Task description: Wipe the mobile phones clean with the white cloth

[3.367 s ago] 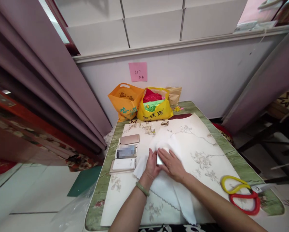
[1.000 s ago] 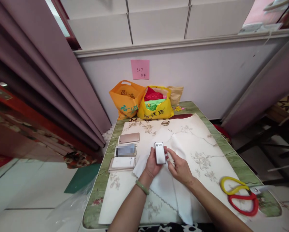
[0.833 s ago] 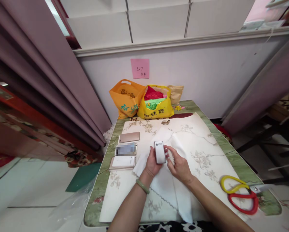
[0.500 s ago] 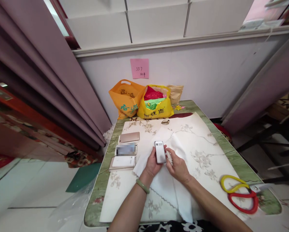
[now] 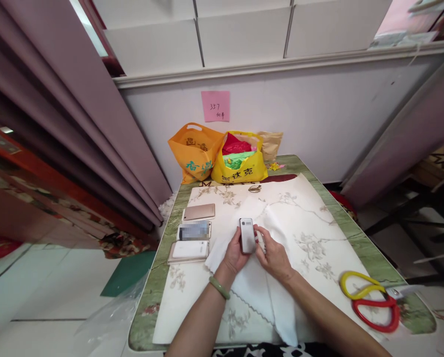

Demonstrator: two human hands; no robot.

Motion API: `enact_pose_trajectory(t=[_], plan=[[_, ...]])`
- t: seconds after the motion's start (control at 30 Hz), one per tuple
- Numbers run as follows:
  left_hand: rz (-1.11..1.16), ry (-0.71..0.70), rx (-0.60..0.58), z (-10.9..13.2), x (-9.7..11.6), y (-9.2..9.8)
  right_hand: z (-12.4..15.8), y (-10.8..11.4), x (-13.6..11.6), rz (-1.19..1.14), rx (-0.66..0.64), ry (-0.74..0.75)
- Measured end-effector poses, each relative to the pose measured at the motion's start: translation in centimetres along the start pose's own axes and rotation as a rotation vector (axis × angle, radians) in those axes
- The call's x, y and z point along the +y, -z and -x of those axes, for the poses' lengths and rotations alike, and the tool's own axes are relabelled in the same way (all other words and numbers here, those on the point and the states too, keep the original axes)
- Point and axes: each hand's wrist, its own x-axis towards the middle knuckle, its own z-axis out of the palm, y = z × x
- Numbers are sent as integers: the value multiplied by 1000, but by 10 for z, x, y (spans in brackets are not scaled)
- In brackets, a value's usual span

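A small silver mobile phone (image 5: 248, 237) lies in my left hand (image 5: 236, 255), its back with the camera and speaker holes facing up. The fingers of that hand wrap its left side and lower end. My right hand (image 5: 276, 258) is at the phone's right edge, index finger and thumb curled against it. Beneath both hands a white cloth (image 5: 253, 292) with a scalloped edge is spread. To the left lie a rose-gold phone (image 5: 198, 212), a phone with its screen up (image 5: 194, 231), and a white phone (image 5: 191, 249) on top of a larger pale one.
Large scissors (image 5: 374, 300) with yellow and red handles lie at the table's right front corner. An orange bag (image 5: 195, 148), a yellow bag (image 5: 240, 171) and a brown paper bag (image 5: 271, 145) stand along the back. Small eyeglass-like item (image 5: 255, 189) rests before them.
The phone in my left hand has tilted slightly, and its back looks darker. My hands stay nearly in place; the whole view has shifted a little.
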Motion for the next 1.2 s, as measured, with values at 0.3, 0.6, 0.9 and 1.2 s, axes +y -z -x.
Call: enact_pose_trajectory(t=[0.3, 0.6, 0.9, 1.2], plan=[[4, -3, -10, 4, 3, -4, -64, 11, -4, 63, 112, -56], [1, -16, 32, 2, 4, 1, -178, -25, 28, 110, 110, -182], [17, -19, 41, -1, 4, 1, -202, -68, 23, 63, -39, -51], [-7, -17, 50, 2, 5, 0, -187, -41, 31, -7, 28, 9]])
